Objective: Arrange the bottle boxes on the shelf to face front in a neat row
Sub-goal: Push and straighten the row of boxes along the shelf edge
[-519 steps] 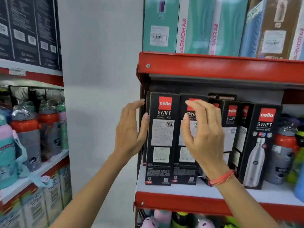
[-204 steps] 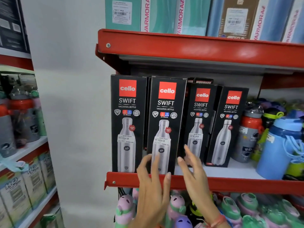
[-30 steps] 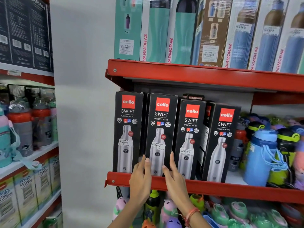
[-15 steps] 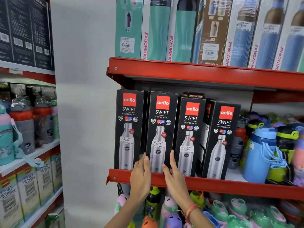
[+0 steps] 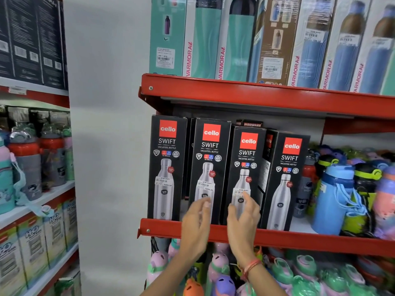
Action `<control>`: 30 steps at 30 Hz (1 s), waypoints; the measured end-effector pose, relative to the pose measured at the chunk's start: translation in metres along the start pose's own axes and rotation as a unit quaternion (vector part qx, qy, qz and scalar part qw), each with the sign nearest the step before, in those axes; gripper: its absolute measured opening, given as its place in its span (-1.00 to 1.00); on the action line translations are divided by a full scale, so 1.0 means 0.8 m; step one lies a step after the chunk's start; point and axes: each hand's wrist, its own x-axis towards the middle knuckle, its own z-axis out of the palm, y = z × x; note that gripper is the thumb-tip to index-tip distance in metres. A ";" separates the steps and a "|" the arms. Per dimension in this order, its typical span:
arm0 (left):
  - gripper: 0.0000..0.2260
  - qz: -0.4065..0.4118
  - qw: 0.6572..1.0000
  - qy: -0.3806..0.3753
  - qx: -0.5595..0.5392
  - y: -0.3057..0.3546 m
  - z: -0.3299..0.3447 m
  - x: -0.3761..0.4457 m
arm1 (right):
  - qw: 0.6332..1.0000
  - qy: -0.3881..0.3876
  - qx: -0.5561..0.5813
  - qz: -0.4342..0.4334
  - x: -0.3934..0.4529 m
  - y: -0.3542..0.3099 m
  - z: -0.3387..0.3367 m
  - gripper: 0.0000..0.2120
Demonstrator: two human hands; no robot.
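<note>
Several black Cello Swift bottle boxes stand upright in a row on the red shelf (image 5: 299, 239), fronts facing out. The leftmost box (image 5: 166, 167) and the second box (image 5: 210, 167) stand at the shelf's left end. Right of them come the third box (image 5: 245, 165) and the fourth box (image 5: 286, 180). My left hand (image 5: 197, 218) hovers blurred before the second box's base, fingers apart. My right hand (image 5: 243, 214), fingers spread, is in front of the third box's lower part. Neither hand grips anything. More boxes stand hidden behind the front row.
Loose blue and multi-coloured bottles (image 5: 335, 195) crowd the same shelf to the right of the boxes. Teal and blue Varmora boxes (image 5: 235, 39) fill the upper shelf. Children's bottles (image 5: 220, 272) sit on the shelf below. A second rack (image 5: 32, 167) stands to the left.
Both hands have shifted right and spread apart, away from the shelf lip. The right hand rose in front of the third box. The boxes stand as before.
</note>
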 end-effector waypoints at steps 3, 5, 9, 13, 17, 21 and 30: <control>-0.66 -0.002 0.998 -0.068 -0.001 0.016 0.033 -0.004 | 1.000 0.002 -0.004 0.016 0.016 0.014 -0.022 -0.52; -0.58 -0.014 0.997 -0.073 -0.003 0.018 0.051 -0.009 | 0.999 -0.030 -0.002 0.041 0.021 0.026 -0.031 -0.48; -0.50 -0.054 0.996 -0.076 -0.007 0.015 0.071 -0.017 | 0.990 -0.109 0.016 0.084 0.023 0.043 -0.038 -0.43; -0.43 -0.075 0.993 -0.093 0.005 0.014 0.084 -0.018 | 0.981 -0.151 0.034 0.118 0.024 0.043 -0.040 -0.41; -0.39 -0.113 0.987 -0.117 0.010 0.007 0.095 -0.014 | 0.978 -0.161 0.045 0.123 0.026 0.047 -0.043 -0.42; -0.46 -0.115 0.990 -0.075 0.014 0.007 0.091 -0.008 | 0.980 -0.151 0.062 0.113 0.032 0.047 -0.052 -0.47; -0.47 -0.104 0.991 -0.080 0.025 0.005 0.086 -0.009 | 0.981 -0.150 0.061 0.105 0.034 0.049 -0.056 -0.47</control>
